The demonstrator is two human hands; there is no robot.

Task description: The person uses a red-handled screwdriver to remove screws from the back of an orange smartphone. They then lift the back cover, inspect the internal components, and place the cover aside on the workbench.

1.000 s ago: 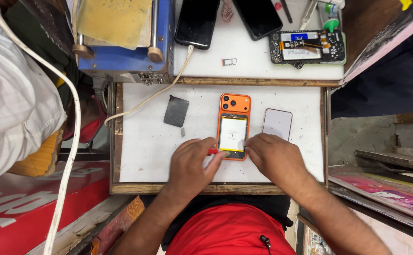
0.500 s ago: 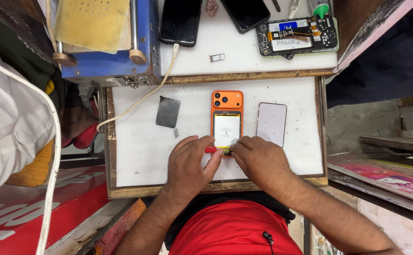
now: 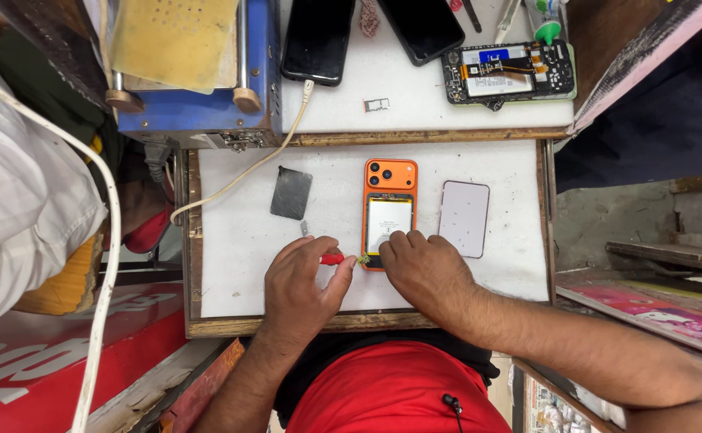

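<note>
An orange phone lies back-open on the white work board, its pale battery exposed. My left hand grips a small red-handled tool, its tip at the phone's lower left corner. My right hand rests on the phone's lower end, fingertips pressing on the battery area. A pale back panel lies just right of the phone, a dark grey rectangular plate to its left.
Behind the board stand a blue machine, two dark phones, an opened phone with its circuit board showing, and a small SIM tray. A white cable crosses the board's left part. A person in white stands at the left.
Both hands stay at the phone's lower end. The view has shifted slightly, with the board now lower in the picture. The left hand's tool sits closer to the phone's corner.
</note>
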